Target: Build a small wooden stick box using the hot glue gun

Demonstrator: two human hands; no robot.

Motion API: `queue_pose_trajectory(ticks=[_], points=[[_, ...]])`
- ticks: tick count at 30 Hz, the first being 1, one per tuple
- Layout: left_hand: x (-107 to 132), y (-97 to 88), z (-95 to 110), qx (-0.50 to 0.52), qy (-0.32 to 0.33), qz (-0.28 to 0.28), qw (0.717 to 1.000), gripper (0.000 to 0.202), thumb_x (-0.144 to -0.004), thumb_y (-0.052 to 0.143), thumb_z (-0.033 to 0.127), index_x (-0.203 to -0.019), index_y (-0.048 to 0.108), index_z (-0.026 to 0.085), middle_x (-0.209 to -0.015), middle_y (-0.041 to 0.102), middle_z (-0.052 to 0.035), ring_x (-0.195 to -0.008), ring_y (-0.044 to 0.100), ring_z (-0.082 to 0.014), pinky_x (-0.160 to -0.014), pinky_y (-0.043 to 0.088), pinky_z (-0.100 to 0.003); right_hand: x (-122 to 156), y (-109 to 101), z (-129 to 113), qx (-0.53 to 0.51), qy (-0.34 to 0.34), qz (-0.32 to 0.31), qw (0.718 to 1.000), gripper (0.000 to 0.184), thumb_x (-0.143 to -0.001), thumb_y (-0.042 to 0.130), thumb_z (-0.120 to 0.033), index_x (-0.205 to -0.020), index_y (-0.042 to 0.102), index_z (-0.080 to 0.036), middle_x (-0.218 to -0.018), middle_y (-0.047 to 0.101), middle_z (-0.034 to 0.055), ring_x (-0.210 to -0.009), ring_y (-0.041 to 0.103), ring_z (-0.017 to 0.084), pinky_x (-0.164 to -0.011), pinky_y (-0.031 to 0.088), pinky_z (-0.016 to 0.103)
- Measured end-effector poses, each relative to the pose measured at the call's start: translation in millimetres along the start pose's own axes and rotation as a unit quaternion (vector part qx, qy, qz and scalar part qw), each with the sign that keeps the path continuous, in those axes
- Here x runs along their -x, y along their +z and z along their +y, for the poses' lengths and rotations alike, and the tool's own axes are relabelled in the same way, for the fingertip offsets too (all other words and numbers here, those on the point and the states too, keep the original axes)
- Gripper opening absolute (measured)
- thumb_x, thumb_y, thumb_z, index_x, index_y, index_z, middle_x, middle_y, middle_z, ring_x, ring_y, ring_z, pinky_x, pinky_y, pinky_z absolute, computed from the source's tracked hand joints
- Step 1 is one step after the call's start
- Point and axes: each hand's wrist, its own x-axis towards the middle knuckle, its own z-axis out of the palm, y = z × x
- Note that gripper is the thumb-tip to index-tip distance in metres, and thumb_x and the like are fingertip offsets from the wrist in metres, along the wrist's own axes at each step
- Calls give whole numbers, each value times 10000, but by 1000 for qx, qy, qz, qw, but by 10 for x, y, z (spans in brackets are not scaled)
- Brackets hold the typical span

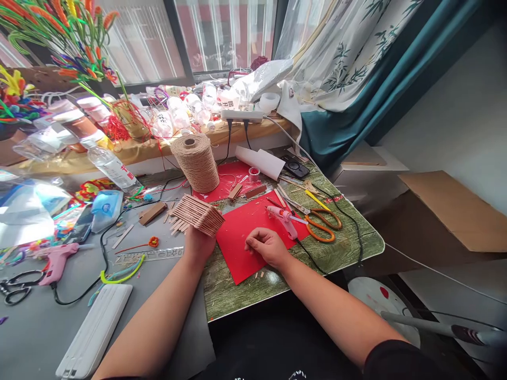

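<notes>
My left hand (200,245) grips a small box-like structure of thin wooden sticks (198,214), tilted and raised over the table. Over a red sheet (233,253), my right hand (267,245) is closed, thumb pressed to the fingers; whatever may be between them is too small to make out. Just beyond that hand, a pink glue gun (283,219) lies on the sheet, near orange-handled scissors (325,224). Loose wooden sticks (178,224) lie behind the left hand, and a big spool of twine (196,163) stands upright past the stick structure.
To the left lie a second pink glue gun (59,261), black-handled scissors (21,287), a clear ruler (152,254) and a long white case (95,330). A power strip (241,116) sits on the cluttered sill; its cables run down. A water bottle (113,166) leans there.
</notes>
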Motion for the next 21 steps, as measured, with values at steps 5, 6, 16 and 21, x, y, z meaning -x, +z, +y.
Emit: queue_pose_trajectory(ticks=[5,6,16,21], points=[[-26,2,-9,55,-26,7,998,332,-907,687,254,-1230,713,178,-1098,812,-61,-951,775,-197,-876,628,-319,-5,-19,53,10,-10,-2,1000,446,-932,740,-525,-675,572,-201,-556,548,-40,-504,440,91,-517,359,242],[-23,5,-16,51,-24,-1,998,368,-904,688,242,-1267,701,182,-1141,809,-65,-994,775,-205,-907,625,-329,-11,-15,64,6,-18,-7,1000,369,-912,772,-486,-742,615,-200,-631,600,-27,-535,471,94,-532,384,242],[25,-47,-104,-54,-8,-109,993,455,-893,808,324,-1304,659,199,-1334,734,-123,-1201,723,-256,-1049,570,-408,-71,-23,59,-47,-14,15,999,346,-872,785,-363,-1164,653,-233,-875,625,-6,-604,518,93,-549,434,234],[28,-88,-115,-153,19,-146,977,613,-761,925,338,-1297,660,201,-1306,742,-126,-1244,695,-301,-1044,559,-414,-91,-31,86,-80,-24,-5,996,828,-777,908,-362,-1472,461,-311,-981,650,0,-648,548,110,-566,458,244]])
